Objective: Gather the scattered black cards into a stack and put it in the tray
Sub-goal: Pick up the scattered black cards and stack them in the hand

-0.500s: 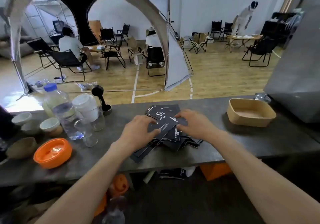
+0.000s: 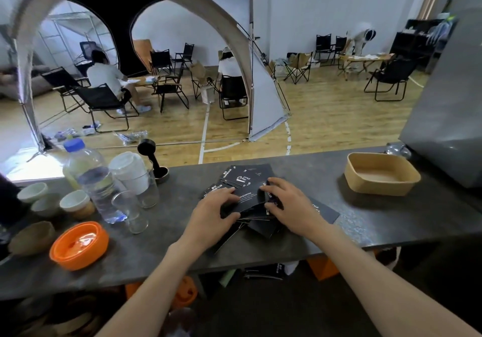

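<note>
At the left of the dark counter (image 2: 365, 222) sit an orange lidded container (image 2: 79, 244), small ceramic cups (image 2: 75, 202), a water bottle (image 2: 91, 177) and clear glasses (image 2: 130, 210). In the middle, the left hand (image 2: 210, 215) curls its fingers and thumb round the loose pile of black cards (image 2: 247, 183). The right hand (image 2: 289, 206) grips the pile's right side, fingers bent over the cards. The tan tray (image 2: 382, 173) stands well apart at the far right.
</note>
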